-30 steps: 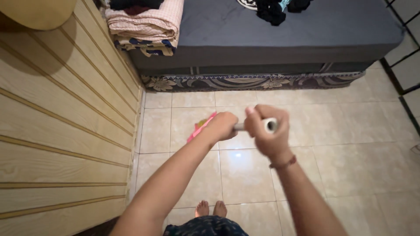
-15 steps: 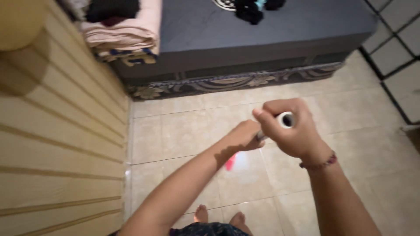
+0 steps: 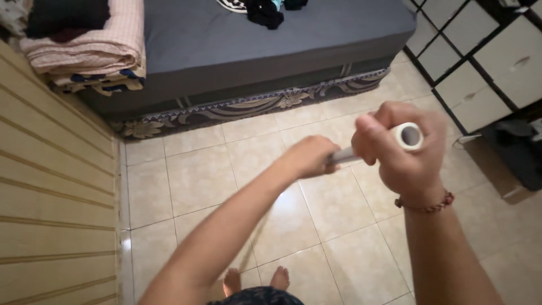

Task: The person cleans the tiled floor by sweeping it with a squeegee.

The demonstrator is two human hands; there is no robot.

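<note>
While both fists are wrapped around it, the white pole slants over the tiled floor, its hollow end at three o'clock. Gripping that top end is the right hand; the left hand is clenched just below it. Bare feet show at six o'clock, the bed at twelve, folded blankets at ten.

You stand on glossy beige floor tiles that catch a soft sheen of light. Ahead lies a bed with a grey sheet and patterned valance, folded blankets at its corner. Ribbed wooden panelling runs along your left; white-fronted cabinets stand right.
</note>
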